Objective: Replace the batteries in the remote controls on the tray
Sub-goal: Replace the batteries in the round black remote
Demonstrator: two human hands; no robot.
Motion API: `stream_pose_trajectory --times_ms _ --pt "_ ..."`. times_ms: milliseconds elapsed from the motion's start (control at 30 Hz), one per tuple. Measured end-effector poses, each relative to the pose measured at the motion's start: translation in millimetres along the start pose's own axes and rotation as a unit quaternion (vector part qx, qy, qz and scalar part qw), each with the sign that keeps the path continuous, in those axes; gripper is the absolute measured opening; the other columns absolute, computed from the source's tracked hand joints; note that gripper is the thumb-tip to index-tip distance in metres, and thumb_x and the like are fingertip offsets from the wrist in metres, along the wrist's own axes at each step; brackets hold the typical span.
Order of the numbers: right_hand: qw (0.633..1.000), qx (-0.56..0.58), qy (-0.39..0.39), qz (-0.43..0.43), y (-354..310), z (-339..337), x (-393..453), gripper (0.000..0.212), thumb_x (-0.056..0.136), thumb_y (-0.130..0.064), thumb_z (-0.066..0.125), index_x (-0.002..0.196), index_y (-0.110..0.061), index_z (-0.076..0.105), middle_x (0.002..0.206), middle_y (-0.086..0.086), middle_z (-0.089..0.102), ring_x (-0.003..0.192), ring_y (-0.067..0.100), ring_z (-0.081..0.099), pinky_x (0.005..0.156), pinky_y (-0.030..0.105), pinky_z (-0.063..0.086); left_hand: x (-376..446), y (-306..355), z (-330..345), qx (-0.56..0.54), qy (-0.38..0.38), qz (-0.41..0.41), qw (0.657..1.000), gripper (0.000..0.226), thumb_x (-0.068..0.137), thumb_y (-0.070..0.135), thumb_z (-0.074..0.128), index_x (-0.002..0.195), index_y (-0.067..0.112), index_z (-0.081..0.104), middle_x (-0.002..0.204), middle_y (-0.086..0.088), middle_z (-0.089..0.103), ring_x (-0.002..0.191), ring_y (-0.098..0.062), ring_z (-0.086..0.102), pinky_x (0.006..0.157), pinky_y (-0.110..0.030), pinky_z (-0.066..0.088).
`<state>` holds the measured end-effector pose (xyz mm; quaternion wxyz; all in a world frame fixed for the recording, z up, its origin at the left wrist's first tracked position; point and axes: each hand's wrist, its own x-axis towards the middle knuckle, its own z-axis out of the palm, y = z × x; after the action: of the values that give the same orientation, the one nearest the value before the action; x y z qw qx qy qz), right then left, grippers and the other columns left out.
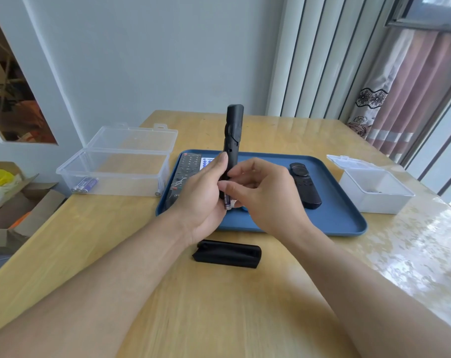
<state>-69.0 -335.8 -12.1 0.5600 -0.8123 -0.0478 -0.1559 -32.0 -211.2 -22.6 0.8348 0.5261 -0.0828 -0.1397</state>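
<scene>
While left hand (201, 195) grips upright remote (232, 140), right hand (260, 195) pinches battery (228, 201) (below).

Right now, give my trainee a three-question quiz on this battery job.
1. True or false: the black cover lies on the blue tray.
2. Which hand holds the upright black remote?
A. left hand
B. right hand
C. neither
3. Fill in: the spare batteries lie in the ____ box on the table's left side.

Key
1. False; it lies on the table, in front of the tray.
2. A; the right hand works at the battery at the remote's lower end.
3. Clear.
</scene>
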Motion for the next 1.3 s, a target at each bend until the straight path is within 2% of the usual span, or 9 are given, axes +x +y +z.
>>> stream_pose_trajectory --times_ms 100,200,300,467,567,667,733,900,1300 --pt "1.0 -0.009 0.016 0.01 -0.6 2.9 -1.3 0.013 0.083 -0.023 0.082 0.087 -0.022 0.07 0.07 -0.007 0.075 0.061 0.009 0.069 0.052 0.013 0.045 0.2 -1.8 0.5 -0.024 0.01 0.006 1.0 0.036 0.109 0.031 0.041 0.132 0.01 0.059 0.104 -0.017 0.057 0.086 -0.027 0.056 0.067 -0.033 0.042" --pt "1.0 -0.012 0.029 0.004 -2.2 0.6 0.5 0.01 0.085 -0.023 0.08 0.089 -0.021 0.071 0.072 -0.005 0.076 0.068 0.015 0.072 0.061 0.031 0.057 2.0 -0.2 1.3 -0.06 0.029 0.004 0.998 0.035 0.11 0.03 0.04 0.133 0.012 0.058 0.104 -0.013 0.069 0.085 -0.023 0.069 0.068 -0.032 0.055" --pt "0.986 0.148 0.059 0.046 -6.6 -13.0 9.3 0.006 0.095 -0.014 0.068 0.1 -0.011 0.069 0.082 0.002 0.071 0.073 0.018 0.073 0.069 0.036 0.062 5.8 7.2 -1.2 -0.077 0.058 0.011 0.995 0.039 0.109 0.035 0.04 0.139 0.013 0.054 0.112 -0.009 0.074 0.099 -0.023 0.072 0.098 -0.037 0.055" --pt "0.803 0.514 -0.029 0.301 -6.0 -32.0 20.9 0.008 0.1 -0.006 0.056 0.107 -0.004 0.059 0.079 0.007 0.051 0.057 0.014 0.055 0.052 0.022 0.051 9.5 11.5 -6.3 -0.071 0.074 0.007 0.995 0.024 0.104 0.034 0.053 0.12 0.018 0.061 0.114 -0.01 0.074 0.117 -0.027 0.069 0.114 -0.045 0.043" --pt "0.874 0.393 -0.074 0.275 -0.6 -28.5 19.2 0.002 0.097 -0.016 0.063 0.098 -0.016 0.061 0.069 -0.003 0.042 0.051 0.009 0.026 0.042 0.021 0.023 7.6 8.9 -4.1 -0.054 0.062 -0.004 0.997 0.023 0.105 0.034 0.052 0.112 0.016 0.064 0.105 -0.008 0.075 0.104 -0.025 0.071 0.113 -0.045 0.045" --pt "0.996 0.031 -0.066 0.052 -2.7 -22.2 6.7 0.003 0.089 -0.022 0.075 0.091 -0.02 0.073 0.061 -0.019 0.054 0.046 0.008 0.028 0.048 0.02 0.026 5.0 7.6 -3.2 -0.032 0.046 -0.012 0.998 0.031 0.106 0.032 0.05 0.105 0.008 0.069 0.102 -0.007 0.077 0.103 -0.024 0.072 0.11 -0.042 0.046" --pt "0.98 -0.172 -0.056 -0.085 3.3 -13.2 2.5 0.008 0.09 -0.026 0.074 0.094 -0.032 0.079 0.054 -0.026 0.052 0.049 0.008 0.04 0.053 0.024 0.033 3.2 8.1 -2.7 -0.033 0.027 -0.021 0.999 0.035 0.107 0.032 0.048 0.108 0.005 0.071 0.103 -0.009 0.076 0.098 -0.026 0.07 0.103 -0.038 0.046" --pt "0.955 -0.261 -0.073 -0.121 9.0 -9.1 6.0 0.015 0.092 -0.035 0.07 0.099 -0.046 0.077 0.101 -0.023 0.07 0.095 0.005 0.063 0.075 0.035 0.052 1.9 9.1 -5.7 0.008 -0.005 -0.044 0.999 0.039 0.109 0.031 0.042 0.134 0.01 0.062 0.111 -0.011 0.07 0.099 -0.029 0.061 0.095 -0.044 0.045" --pt "0.853 -0.406 -0.039 -0.327 14.3 -15.2 10.9 0.015 0.088 -0.035 0.065 0.087 -0.04 0.08 0.068 -0.008 0.058 0.055 0.02 0.054 0.05 0.022 0.022 -0.1 7.9 -5.4 0.004 -0.011 -0.078 0.997 0.037 0.109 0.028 0.042 0.134 0.012 0.064 0.113 -0.008 0.066 0.091 -0.019 0.063 0.084 -0.034 0.061"
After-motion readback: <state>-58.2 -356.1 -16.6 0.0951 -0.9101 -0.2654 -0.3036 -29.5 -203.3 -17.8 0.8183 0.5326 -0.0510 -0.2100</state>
